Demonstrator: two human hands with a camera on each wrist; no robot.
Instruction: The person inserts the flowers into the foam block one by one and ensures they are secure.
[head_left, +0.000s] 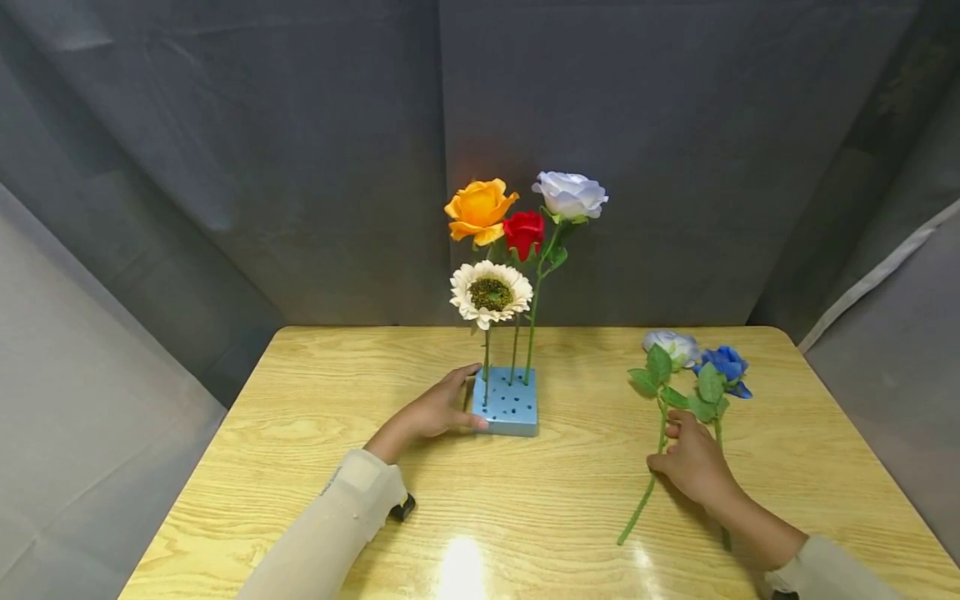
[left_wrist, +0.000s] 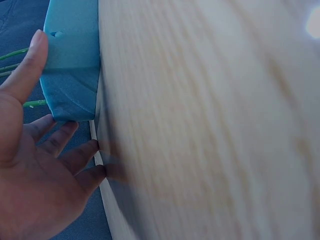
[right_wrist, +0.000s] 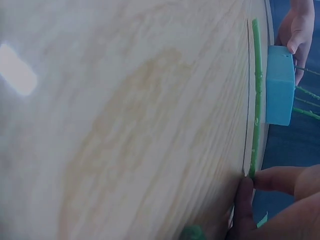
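Observation:
My left hand (head_left: 438,408) holds the left side of a light-blue block (head_left: 513,423) with holes in its top. In the left wrist view, the thumb (left_wrist: 31,67) lies along the block's face and the other fingers are at its end. Standing in the block are an orange rose (head_left: 480,212), a red rose (head_left: 523,233), a pale white rose (head_left: 572,195) and a cream sunflower (head_left: 491,293). To the right, my right hand (head_left: 693,462) pinches the green stem (right_wrist: 257,95) of a lying white rose (head_left: 672,346) between thumb and finger.
A blue rose (head_left: 723,367) lies just right of the white one, its stem partly hidden by my right hand. The wooden table (head_left: 300,467) ends at its back edge before a grey cloth (head_left: 337,167). Light glares off the front of the tabletop.

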